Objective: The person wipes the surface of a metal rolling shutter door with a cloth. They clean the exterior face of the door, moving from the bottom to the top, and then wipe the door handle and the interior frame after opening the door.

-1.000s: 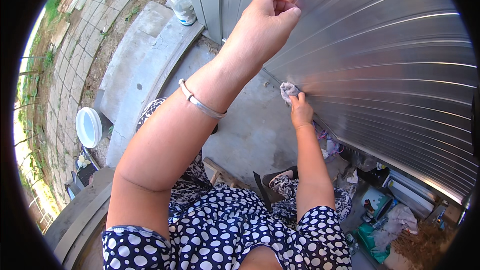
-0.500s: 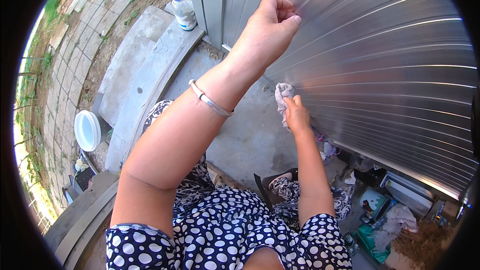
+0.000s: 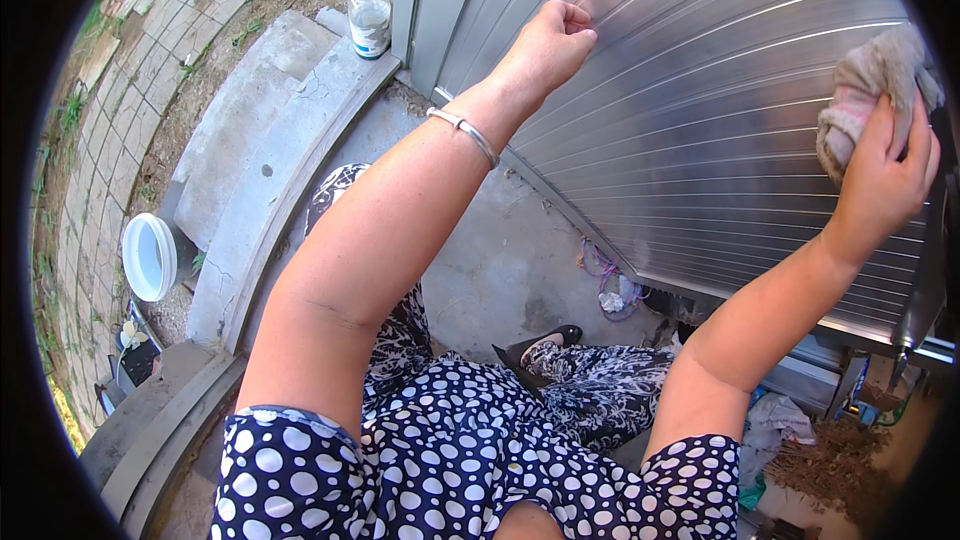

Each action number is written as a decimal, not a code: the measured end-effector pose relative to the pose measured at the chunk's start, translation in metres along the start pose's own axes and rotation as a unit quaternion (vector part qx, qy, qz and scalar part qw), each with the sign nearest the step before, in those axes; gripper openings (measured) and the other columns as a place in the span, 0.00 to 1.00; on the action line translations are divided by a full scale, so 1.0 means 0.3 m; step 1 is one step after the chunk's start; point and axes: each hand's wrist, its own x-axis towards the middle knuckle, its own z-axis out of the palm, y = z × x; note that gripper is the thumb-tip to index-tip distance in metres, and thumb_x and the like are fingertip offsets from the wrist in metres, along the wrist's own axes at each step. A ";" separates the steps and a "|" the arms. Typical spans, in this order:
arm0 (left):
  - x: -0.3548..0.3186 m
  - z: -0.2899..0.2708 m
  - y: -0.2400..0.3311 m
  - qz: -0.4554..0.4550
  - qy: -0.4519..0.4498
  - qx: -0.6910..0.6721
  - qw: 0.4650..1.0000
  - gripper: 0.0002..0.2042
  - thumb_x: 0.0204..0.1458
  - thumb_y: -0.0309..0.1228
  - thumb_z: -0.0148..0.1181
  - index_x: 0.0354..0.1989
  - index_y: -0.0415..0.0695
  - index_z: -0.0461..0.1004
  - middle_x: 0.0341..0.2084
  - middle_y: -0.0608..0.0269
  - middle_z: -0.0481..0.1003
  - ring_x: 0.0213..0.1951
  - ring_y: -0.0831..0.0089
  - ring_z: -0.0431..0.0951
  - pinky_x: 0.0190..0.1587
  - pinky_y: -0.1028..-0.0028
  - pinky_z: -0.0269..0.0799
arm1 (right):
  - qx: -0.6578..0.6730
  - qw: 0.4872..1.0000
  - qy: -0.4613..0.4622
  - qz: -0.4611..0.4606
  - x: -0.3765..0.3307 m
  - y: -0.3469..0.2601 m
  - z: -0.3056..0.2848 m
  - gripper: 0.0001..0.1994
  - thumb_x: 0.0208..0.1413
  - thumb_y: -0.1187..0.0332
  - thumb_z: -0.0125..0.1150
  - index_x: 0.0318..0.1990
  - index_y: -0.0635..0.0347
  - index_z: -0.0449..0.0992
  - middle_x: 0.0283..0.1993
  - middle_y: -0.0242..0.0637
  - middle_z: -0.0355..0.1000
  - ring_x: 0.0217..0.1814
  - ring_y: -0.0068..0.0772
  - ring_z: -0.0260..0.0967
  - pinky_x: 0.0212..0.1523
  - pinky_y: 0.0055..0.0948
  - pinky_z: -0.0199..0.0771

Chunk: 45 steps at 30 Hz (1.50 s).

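Wiping the ribbed metal shutter (image 3: 700, 110)

The right hand (image 3: 885, 175) pressed a clenched grey-pink rag (image 3: 868, 90) high on its slats; the left hand (image 3: 545, 45), fisted and empty, braced against it. Overreaching could probably let the rag slip.

Ribbed metal shutter (image 3: 700, 110) is filling the upper right, walling off all passage ahead. Left hand (image 3: 545, 45) is pressing against it high up; right hand (image 3: 885, 175) is holding a grey cloth (image 3: 870, 90) against it at the far right, with open shutter face lying between them. Concrete floor (image 3: 490, 250) below is lying open. Plastic bottle (image 3: 370, 15) is standing on the stone step (image 3: 270, 140) by the shutter's left edge. Rubbish (image 3: 790, 430) is crowding the shutter's lower right corner.
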 end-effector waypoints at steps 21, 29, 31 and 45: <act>-0.063 -0.208 0.052 0.064 0.133 -0.049 0.988 0.16 0.55 0.33 0.56 0.50 0.39 0.67 0.39 0.62 0.75 0.46 0.75 0.74 0.47 0.73 0.68 | 0.203 0.902 -0.364 -0.113 -0.764 -0.633 0.487 0.10 0.45 0.72 0.60 0.37 0.47 0.73 0.37 0.32 0.60 0.29 0.29 0.71 0.24 0.30 0.74; -0.126 -0.235 0.078 0.043 0.107 -0.047 0.992 0.19 0.56 0.36 0.57 0.51 0.37 0.66 0.40 0.62 0.76 0.46 0.75 0.74 0.46 0.76 0.68 | 0.190 0.810 -0.543 -0.112 -1.108 -0.834 0.648 0.13 0.50 0.71 0.57 0.44 0.49 0.70 0.40 0.39 0.59 0.32 0.34 0.74 0.29 0.33 0.78; -0.134 -0.241 0.081 0.044 0.101 -0.056 0.992 0.19 0.57 0.36 0.57 0.52 0.37 0.66 0.41 0.62 0.75 0.46 0.76 0.73 0.47 0.76 0.68 | 0.194 0.756 -0.616 -0.107 -1.150 -0.859 0.675 0.14 0.50 0.72 0.57 0.46 0.52 0.69 0.45 0.42 0.60 0.35 0.38 0.75 0.33 0.36 0.79; -0.112 -0.247 0.085 0.026 0.105 -0.060 0.992 0.19 0.54 0.34 0.58 0.50 0.37 0.66 0.38 0.64 0.73 0.41 0.79 0.71 0.45 0.77 0.67 | 0.213 0.788 -0.576 -0.052 -0.993 -0.734 0.544 0.19 0.51 0.76 0.54 0.53 0.52 0.67 0.43 0.42 0.61 0.36 0.44 0.74 0.36 0.41 0.76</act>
